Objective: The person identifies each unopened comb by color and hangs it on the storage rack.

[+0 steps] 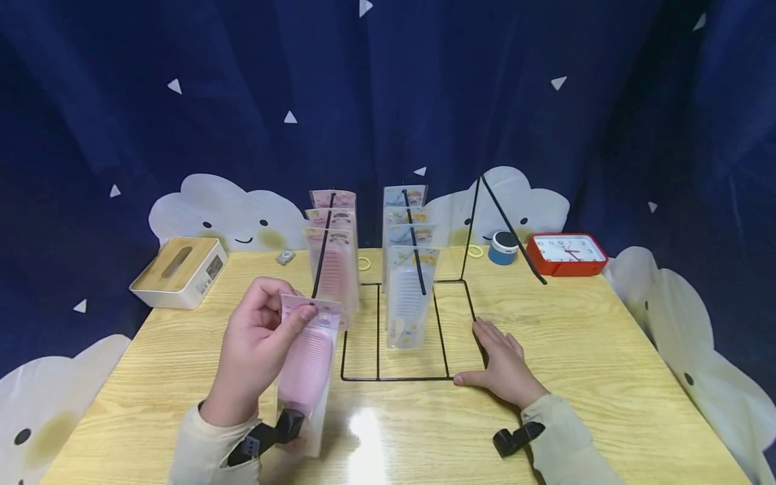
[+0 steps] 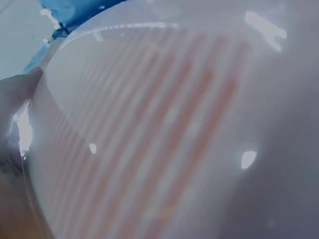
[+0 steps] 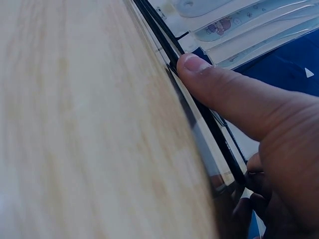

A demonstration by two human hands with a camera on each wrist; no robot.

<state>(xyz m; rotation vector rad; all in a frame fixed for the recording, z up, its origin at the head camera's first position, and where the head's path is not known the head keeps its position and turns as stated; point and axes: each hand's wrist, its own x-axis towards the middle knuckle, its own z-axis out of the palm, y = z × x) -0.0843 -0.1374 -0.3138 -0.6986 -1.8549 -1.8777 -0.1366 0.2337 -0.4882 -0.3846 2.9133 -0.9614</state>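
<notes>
My left hand [image 1: 251, 350] pinches the top of a packaged pink comb [image 1: 306, 370] between thumb and fingers. The package top meets the front tip of the left hook of a black wire rack [image 1: 400, 380]; whether the hook passes through its hole I cannot tell. In the left wrist view the pink comb [image 2: 149, 129] fills the frame, blurred. Behind it, more pink comb packs [image 1: 332, 269] hang on that hook. Pale blue comb packs [image 1: 407, 303] hang on the middle hook. My right hand [image 1: 500, 364] rests on the rack's front right corner, its thumb touching the wire [image 3: 219, 134].
The rack's right hook [image 1: 512, 229] carries nothing. Around the back stand a tissue box [image 1: 180, 273], a small silver gadget [image 1: 285, 256], a blue round speaker [image 1: 502, 249] and a red clock [image 1: 566, 254]. Yellow rings [image 1: 475, 251] lie behind the rack. A dark blue curtain [image 1: 364, 87] hangs behind.
</notes>
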